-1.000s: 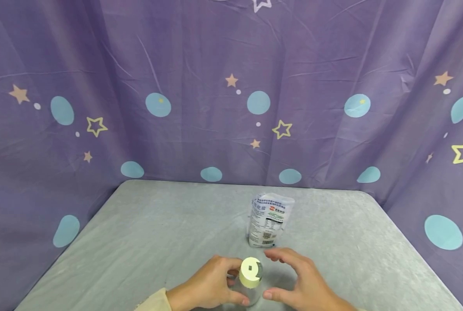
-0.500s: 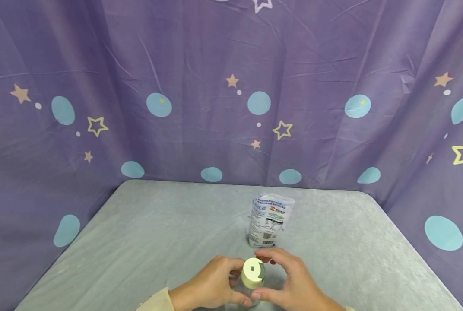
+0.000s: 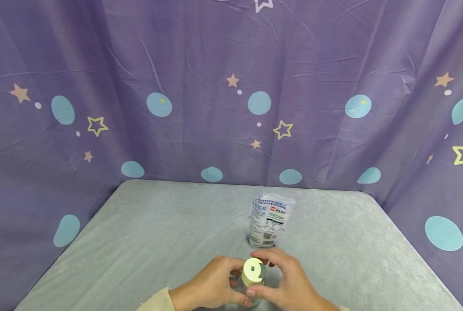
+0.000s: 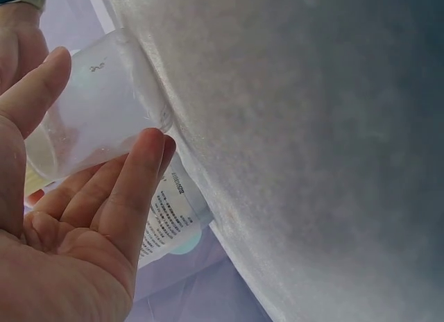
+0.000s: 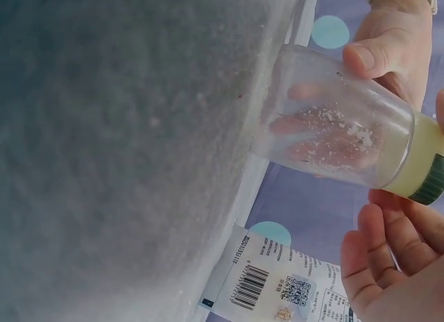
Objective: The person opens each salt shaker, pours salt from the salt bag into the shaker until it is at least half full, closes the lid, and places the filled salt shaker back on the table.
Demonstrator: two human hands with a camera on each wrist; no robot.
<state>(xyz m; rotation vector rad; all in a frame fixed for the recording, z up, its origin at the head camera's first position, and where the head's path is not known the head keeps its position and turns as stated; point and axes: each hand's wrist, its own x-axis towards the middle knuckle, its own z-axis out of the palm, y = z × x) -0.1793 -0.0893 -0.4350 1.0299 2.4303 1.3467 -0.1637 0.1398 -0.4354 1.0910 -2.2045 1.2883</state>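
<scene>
A clear plastic shaker jar (image 5: 326,128) stands upright on the table, white grains clinging inside its wall. It has a pale yellow cap (image 3: 251,276) with a green section and a small square mark on top. My left hand (image 3: 212,283) holds the jar body from the left, thumb on the near side and fingers behind. From the right, my right hand (image 3: 293,280) grips the cap, thumb at its near edge and index finger at its far side. In the right wrist view the other right fingers (image 5: 395,246) curl below the cap.
Behind the jar stands a white printed pouch (image 3: 268,220) with a barcode and Chinese text. A pale grey cloth covers the table (image 3: 169,224). Purple curtains (image 3: 200,121) with stars and blue dots enclose the back and sides.
My right hand has moved left, from apart beside the jar to fingers and thumb around the cap. My left hand keeps its hold, and the jar has shifted very slightly right.
</scene>
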